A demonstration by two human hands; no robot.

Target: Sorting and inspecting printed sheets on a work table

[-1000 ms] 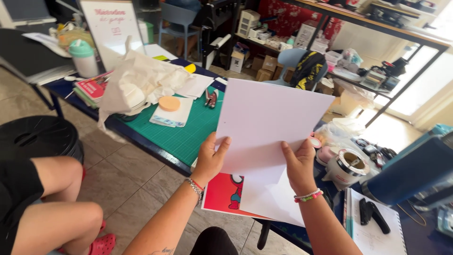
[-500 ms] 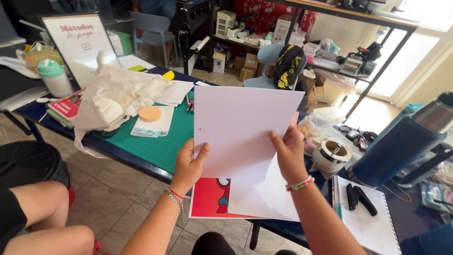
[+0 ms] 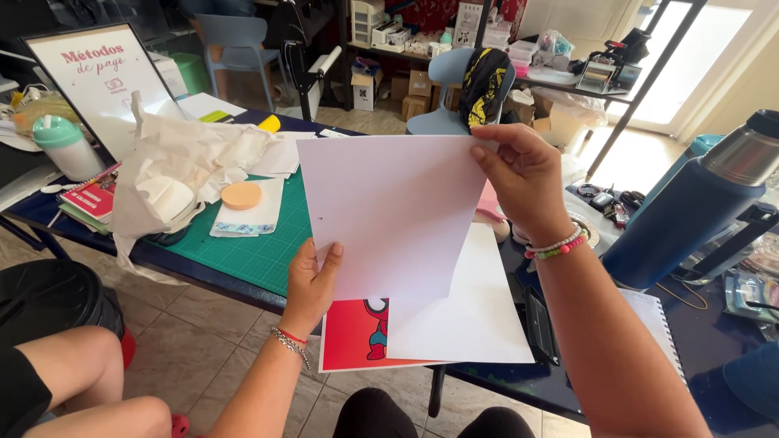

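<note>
I hold a blank white sheet of paper up over the table edge. My left hand pinches its lower left edge, thumb on the front. My right hand grips its top right corner. Under it lie a second white sheet and a red printed sheet with a cartoon figure, both hanging over the table's front edge. A beaded bracelet sits on each wrist.
A green cutting mat carries crumpled white paper, an orange round sponge and a framed sign. A tall blue flask stands at right. Another person's knees are at lower left. A blue chair stands behind.
My right hand has slid from the sheet's lower right edge up to its top right corner. The left hand stays at the lower left edge. The view has shifted left and closer.
</note>
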